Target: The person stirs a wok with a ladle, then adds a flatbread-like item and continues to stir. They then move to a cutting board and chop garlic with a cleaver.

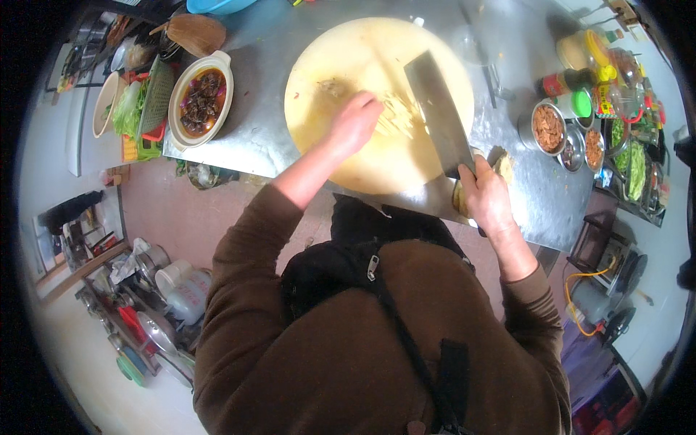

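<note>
My right hand (486, 196) grips the handle of a broad cleaver (437, 111), whose blade lies over the right part of a round, pale yellow chopping board (375, 168). Thin pale strips of a cut vegetable, perhaps ginger (399, 117), are heaped left of the blade. Just left of these strips is my left hand (356, 122), its fingers curled in; whether anything is pinched in them is hidden. A small greyish clump (330, 87) sits on the board's upper left. Beside my right hand is a knobby piece of ginger-like root (503, 166), partly covered.
The board rests on a steel table (255, 117). At left stand a bowl of dark meat in reddish sauce (201, 103) and a basket (155, 98) by leafy greens (128, 109). On the right are metal bowls of brown food (548, 128), bottles (565, 81) and a green-lidded jar (579, 103).
</note>
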A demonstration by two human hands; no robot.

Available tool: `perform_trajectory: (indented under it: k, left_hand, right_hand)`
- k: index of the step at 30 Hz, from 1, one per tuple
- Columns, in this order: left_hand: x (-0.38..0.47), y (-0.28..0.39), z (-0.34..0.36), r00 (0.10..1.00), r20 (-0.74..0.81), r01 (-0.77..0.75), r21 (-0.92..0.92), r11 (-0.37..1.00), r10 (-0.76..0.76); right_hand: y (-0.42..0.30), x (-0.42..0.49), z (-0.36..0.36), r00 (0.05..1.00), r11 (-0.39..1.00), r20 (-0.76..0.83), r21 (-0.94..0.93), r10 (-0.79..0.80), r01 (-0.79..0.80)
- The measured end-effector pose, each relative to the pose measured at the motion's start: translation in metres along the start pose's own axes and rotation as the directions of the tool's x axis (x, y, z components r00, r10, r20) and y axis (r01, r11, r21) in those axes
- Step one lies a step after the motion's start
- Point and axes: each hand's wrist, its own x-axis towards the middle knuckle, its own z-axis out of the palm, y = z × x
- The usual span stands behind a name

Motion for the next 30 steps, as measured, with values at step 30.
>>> perform_trajectory:
  k: [30]
  left_hand:
    - [-0.049, -0.054, 0.032, 0.853, -0.220, -0.303, 0.529, 0.793, 0.472]
  right_hand:
    - [-0.040, 0.022, 0.025, 0.853, 0.694, 0.438, -0.520, -0.284, 0.498]
